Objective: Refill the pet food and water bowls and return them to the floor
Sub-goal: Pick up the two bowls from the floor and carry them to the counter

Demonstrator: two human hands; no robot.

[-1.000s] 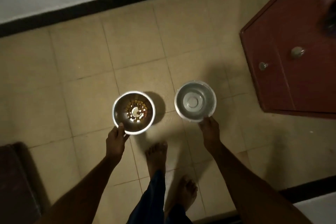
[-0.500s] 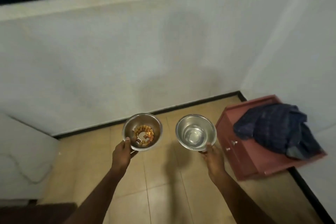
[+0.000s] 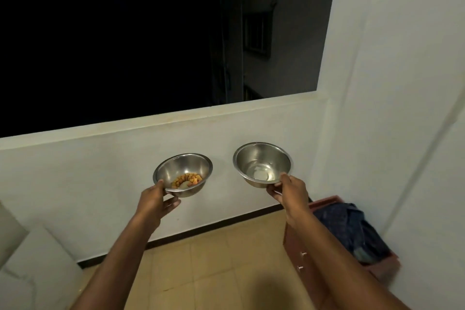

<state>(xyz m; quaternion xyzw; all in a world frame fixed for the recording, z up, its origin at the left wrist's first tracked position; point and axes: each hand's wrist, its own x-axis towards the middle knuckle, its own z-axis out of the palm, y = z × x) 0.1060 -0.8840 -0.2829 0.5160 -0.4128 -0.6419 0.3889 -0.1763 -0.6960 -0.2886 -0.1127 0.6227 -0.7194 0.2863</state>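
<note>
Pet food bowl (image 3: pixel 183 174) and water bowl (image 3: pixel 263 164), both held up in the air.

Your left hand (image 3: pixel 154 199) grips the steel food bowl's near rim, kibble (image 3: pixel 187 179) lying in its bottom; your right hand (image 3: pixel 289 190) pinches the water bowl's near rim, a little water inside. Both bowls are level, apart, in front of the white wall (image 3: pixel 100 171), above the tiled floor (image 3: pixel 214 272).

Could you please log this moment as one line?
left hand: holds kibble bowl | right hand: holds water bowl | both raised
</note>
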